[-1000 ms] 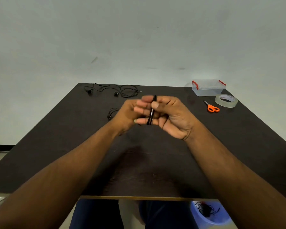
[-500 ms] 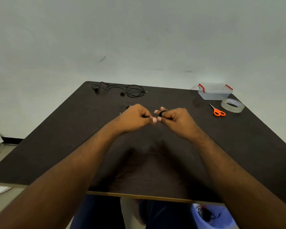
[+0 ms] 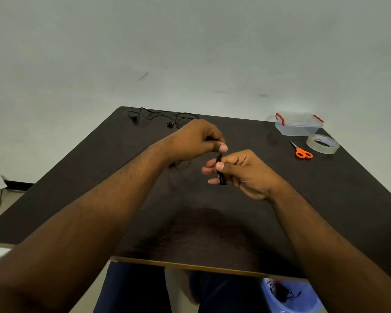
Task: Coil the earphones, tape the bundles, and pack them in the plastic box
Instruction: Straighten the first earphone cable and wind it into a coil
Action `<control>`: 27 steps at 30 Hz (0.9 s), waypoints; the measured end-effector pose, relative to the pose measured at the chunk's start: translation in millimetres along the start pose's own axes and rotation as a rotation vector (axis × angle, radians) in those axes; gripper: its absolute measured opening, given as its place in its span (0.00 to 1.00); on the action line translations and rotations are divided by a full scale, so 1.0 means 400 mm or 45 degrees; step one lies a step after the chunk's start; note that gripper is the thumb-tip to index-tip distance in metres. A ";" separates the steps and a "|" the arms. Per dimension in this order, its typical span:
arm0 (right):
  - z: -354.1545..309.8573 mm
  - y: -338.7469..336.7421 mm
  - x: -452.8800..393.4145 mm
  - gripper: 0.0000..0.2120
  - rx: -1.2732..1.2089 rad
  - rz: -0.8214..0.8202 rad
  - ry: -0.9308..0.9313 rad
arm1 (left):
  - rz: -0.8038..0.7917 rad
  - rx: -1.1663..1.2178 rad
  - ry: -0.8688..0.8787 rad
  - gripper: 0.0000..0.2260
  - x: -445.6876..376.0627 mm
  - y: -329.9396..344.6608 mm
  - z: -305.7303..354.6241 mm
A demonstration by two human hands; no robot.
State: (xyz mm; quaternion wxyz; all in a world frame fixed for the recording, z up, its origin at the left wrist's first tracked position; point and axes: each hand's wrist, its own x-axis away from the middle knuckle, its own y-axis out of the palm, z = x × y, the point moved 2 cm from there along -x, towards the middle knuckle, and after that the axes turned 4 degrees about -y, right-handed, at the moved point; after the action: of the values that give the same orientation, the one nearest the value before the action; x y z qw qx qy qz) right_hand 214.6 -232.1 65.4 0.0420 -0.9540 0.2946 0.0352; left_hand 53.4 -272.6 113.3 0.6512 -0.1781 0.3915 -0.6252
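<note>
Above the middle of the dark table (image 3: 325,199), my right hand (image 3: 242,172) holds a black earphone coil (image 3: 220,171) wound round its fingers, the thumb pressing on it. My left hand (image 3: 196,141) is just up and to the left, pinching the cable's loose end between thumb and fingers. A second loose black earphone (image 3: 163,117) lies uncoiled at the far left edge. The clear plastic box (image 3: 299,124) with red clips stands at the far right, lid on.
A roll of clear tape (image 3: 322,144) and orange-handled scissors (image 3: 301,151) lie near the box. Under the table's near right edge a blue bin (image 3: 289,297) holds more black cables. A white wall stands behind the table.
My hands drew apart a little: the left rose up and away, the right dropped slightly with the coil. The view shifted too.
</note>
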 end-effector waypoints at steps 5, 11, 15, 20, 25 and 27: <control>-0.031 0.024 0.015 0.12 -0.389 -0.128 -0.083 | 0.120 0.568 -0.049 0.05 0.017 0.050 -0.053; -0.059 0.014 -0.015 0.13 -0.828 0.043 -0.329 | 0.172 0.882 -0.207 0.18 0.054 0.142 -0.066; -0.036 -0.003 -0.028 0.12 -0.814 0.273 -0.421 | 0.150 0.685 -0.254 0.11 0.067 0.146 -0.064; 0.003 -0.037 -0.027 0.11 -0.253 0.429 -0.458 | -0.035 0.233 -0.304 0.10 0.082 0.120 -0.076; 0.035 -0.023 -0.028 0.10 0.512 0.326 -0.265 | -0.160 -0.212 -0.369 0.06 0.074 0.072 -0.078; 0.045 -0.031 -0.029 0.14 0.598 0.298 -0.211 | -0.169 -0.356 -0.383 0.06 0.072 0.049 -0.068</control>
State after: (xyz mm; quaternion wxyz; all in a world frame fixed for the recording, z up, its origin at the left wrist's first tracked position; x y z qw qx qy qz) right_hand 211.3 -213.4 49.4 0.2816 -0.8716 0.3984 0.0486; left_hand 44.2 -290.0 73.6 0.6287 -0.3832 0.3603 -0.5728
